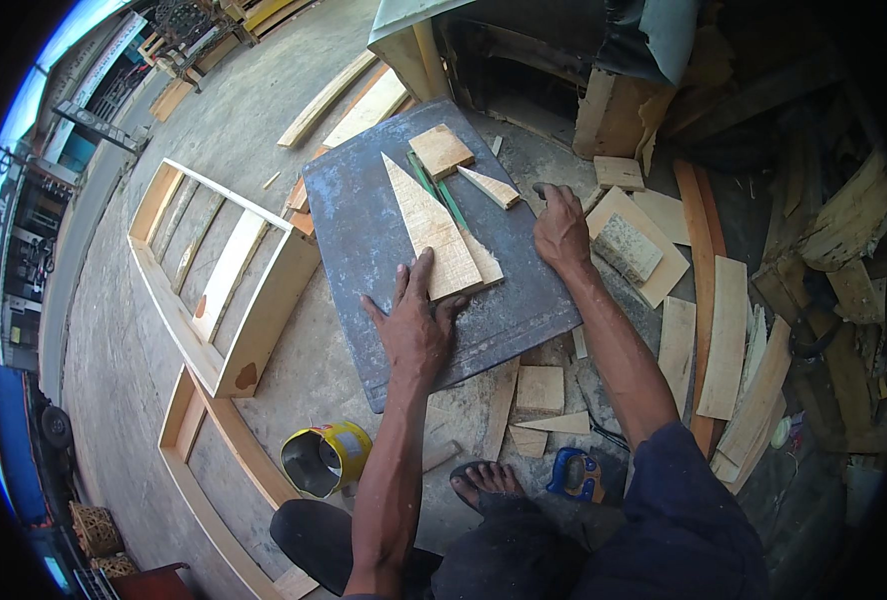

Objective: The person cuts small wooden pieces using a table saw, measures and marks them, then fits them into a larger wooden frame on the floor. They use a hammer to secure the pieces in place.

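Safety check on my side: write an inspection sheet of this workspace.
Surface: dark board, scuffed.
Job's things: long wedge, square block, small wedge and green strip, on the board.
Clutter: wood offcuts, yellow container and blue-handled tool, on the ground.
Hands: left hand rests on the long wedge; right hand curled at the board's right edge, grip unclear.
Cables: dark curved line by the right forearm, perhaps a cord.
Surroundings: wooden frames to the left.

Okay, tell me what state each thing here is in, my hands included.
Left hand: fingers spread, touching the large wedge
Large wedge: lying on the blue-grey board
Right hand: fingers curled, grip unclear
Square block: lying on the board, untouched
Small wedge: lying on the board, untouched
Yellow tin: open-mouthed, contents unclear
Wooden frame: joined at its corners
Blue-handled tool: on the ground, unheld
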`<action>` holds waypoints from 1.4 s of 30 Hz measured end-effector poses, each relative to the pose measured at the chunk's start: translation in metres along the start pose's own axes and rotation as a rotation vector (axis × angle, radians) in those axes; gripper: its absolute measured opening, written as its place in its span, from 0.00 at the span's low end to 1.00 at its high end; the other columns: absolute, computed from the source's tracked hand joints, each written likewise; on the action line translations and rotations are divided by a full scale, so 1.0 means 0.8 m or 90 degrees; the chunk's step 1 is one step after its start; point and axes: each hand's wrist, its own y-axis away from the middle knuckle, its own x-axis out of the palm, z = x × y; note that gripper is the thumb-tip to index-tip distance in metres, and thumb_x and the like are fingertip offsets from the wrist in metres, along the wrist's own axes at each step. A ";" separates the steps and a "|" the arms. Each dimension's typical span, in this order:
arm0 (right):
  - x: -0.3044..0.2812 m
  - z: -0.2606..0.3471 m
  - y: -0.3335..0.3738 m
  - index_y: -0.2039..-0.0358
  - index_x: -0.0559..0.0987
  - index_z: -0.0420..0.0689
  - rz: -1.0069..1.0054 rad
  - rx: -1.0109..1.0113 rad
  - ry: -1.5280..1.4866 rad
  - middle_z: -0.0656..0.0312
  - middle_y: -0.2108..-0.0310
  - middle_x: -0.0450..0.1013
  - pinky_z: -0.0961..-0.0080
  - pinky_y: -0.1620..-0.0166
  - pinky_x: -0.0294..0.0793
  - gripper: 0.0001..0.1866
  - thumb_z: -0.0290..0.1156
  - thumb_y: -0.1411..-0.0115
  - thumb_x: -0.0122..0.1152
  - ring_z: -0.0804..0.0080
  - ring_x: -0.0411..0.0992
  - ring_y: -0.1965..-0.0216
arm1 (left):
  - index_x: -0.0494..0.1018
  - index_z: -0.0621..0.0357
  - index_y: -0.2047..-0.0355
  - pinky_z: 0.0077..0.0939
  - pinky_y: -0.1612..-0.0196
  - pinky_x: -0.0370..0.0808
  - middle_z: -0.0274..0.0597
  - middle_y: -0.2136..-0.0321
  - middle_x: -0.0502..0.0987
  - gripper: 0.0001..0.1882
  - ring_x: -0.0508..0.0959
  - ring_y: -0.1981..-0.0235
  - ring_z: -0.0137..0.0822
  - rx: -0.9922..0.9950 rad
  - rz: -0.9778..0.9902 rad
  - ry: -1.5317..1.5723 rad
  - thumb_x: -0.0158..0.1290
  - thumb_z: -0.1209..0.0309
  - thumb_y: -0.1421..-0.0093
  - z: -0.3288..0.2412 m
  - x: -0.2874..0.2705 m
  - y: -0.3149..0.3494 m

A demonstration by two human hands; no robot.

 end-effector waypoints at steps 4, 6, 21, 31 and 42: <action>0.001 -0.001 0.000 0.41 0.76 0.40 -0.002 0.003 0.011 0.46 0.47 0.73 0.55 0.40 0.74 0.26 0.18 0.42 0.55 0.45 0.72 0.44 | 0.58 0.42 0.25 0.74 0.24 0.31 0.41 0.27 0.66 0.40 0.58 0.23 0.46 0.003 -0.011 0.000 0.60 0.52 0.33 0.000 0.000 -0.001; 0.003 -0.001 0.000 0.41 0.76 0.40 -0.006 0.003 0.006 0.46 0.47 0.73 0.55 0.40 0.74 0.26 0.18 0.42 0.55 0.44 0.72 0.44 | 0.58 0.42 0.25 0.74 0.25 0.31 0.42 0.28 0.67 0.39 0.58 0.23 0.46 0.006 -0.017 0.012 0.60 0.52 0.33 0.001 0.002 0.000; 0.004 -0.004 -0.002 0.41 0.76 0.41 0.004 0.000 0.000 0.45 0.47 0.73 0.55 0.40 0.74 0.26 0.19 0.41 0.54 0.44 0.72 0.44 | 0.58 0.42 0.25 0.73 0.24 0.30 0.44 0.28 0.67 0.40 0.57 0.22 0.45 -0.008 -0.009 0.018 0.61 0.53 0.34 0.001 0.001 -0.007; 0.004 -0.003 -0.003 0.40 0.76 0.42 0.015 0.017 0.004 0.47 0.47 0.74 0.55 0.39 0.74 0.26 0.18 0.41 0.53 0.46 0.72 0.43 | 0.58 0.42 0.25 0.73 0.24 0.29 0.45 0.29 0.68 0.40 0.57 0.23 0.46 -0.003 -0.016 0.025 0.61 0.52 0.34 0.001 0.000 -0.009; 0.004 -0.004 -0.002 0.42 0.77 0.41 0.005 0.007 0.001 0.47 0.48 0.74 0.55 0.40 0.75 0.24 0.19 0.40 0.54 0.45 0.73 0.44 | 0.59 0.40 0.25 0.73 0.24 0.30 0.45 0.29 0.68 0.40 0.57 0.23 0.46 -0.005 -0.022 0.032 0.61 0.53 0.34 0.002 0.001 -0.013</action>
